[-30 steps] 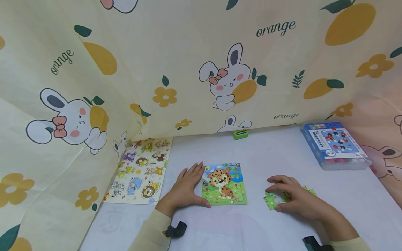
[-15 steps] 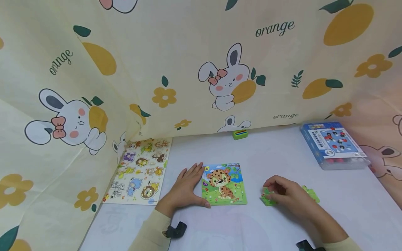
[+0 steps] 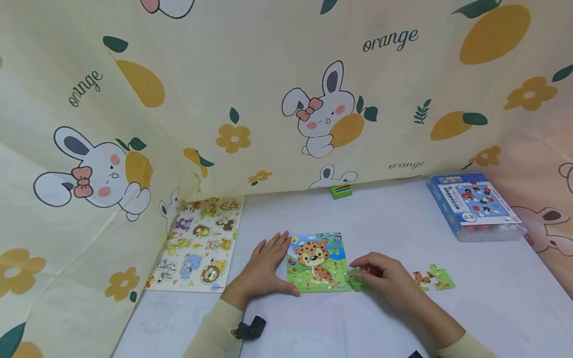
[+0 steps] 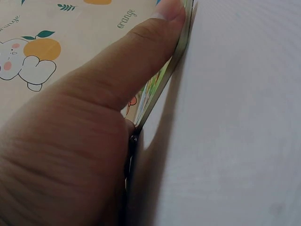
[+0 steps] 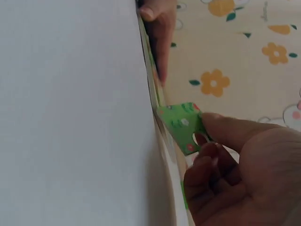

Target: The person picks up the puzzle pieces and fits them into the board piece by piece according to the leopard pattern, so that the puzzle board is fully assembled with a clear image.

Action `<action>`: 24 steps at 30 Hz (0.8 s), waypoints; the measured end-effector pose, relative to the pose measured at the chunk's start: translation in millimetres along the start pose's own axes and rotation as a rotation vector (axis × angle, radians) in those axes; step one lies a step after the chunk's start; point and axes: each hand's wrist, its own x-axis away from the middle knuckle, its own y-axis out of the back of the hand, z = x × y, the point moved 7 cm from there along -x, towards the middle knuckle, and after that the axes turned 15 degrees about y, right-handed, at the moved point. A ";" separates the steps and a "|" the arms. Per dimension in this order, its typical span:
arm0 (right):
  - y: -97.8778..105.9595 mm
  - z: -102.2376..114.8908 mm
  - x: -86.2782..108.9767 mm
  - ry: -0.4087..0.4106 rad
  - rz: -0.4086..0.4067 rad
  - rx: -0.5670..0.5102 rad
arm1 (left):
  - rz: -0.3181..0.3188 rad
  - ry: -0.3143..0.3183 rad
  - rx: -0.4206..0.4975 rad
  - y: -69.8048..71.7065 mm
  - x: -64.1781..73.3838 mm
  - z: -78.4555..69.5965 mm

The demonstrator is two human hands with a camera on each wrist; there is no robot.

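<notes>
A square leopard picture board (image 3: 315, 248) lies on the white table in the head view. My left hand (image 3: 266, 273) rests along its left side, fingers fairly straight, with the thumb at the lower left corner. Between thumb and fingers, my right hand (image 3: 390, 279) pinches a green puzzle piece (image 5: 181, 125) printed with small flowers and a rounded notch. In the head view that piece is right at the board's lower right edge. Two more pieces lie to the right: a green one (image 3: 444, 279) and one with spotted orange paws (image 3: 420, 280).
An animal sticker sheet (image 3: 206, 248) lies at the left beside the patterned curtain (image 3: 268, 74). A green block-like thing with coloured stripes (image 3: 342, 192) sits at the back edge. A blue and clear box (image 3: 476, 206) stands at the back right.
My right hand closed on the green puzzle piece and carried it left to the board's right edge, uncovering the pieces behind it. The left hand stays in place.
</notes>
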 end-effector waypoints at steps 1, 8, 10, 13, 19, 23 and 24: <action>-2.0 0.5 -1.5 0.000 0.000 0.002 | 0.000 0.001 -0.002 -0.3 -0.2 0.2; -11.4 6.3 -12.7 -0.019 -0.025 -0.030 | 0.001 0.002 0.001 -1.1 -1.3 0.6; -17.5 7.0 -16.1 -0.015 -0.026 -0.049 | 0.002 0.002 0.000 -0.5 -0.9 0.0; -30.2 7.1 -21.3 -0.001 -0.009 -0.072 | 0.003 0.001 0.000 0.3 -0.4 -0.5; -53.7 9.6 -31.6 0.020 0.025 -0.119 | -0.002 -0.008 0.004 -0.4 -1.2 0.7; -65.6 12.7 -37.6 0.028 0.023 -0.170 | -0.009 -0.014 0.003 -0.3 -1.9 1.0; -68.7 13.9 -38.9 0.034 0.026 -0.175 | -0.011 -0.015 0.003 -0.1 -1.9 0.9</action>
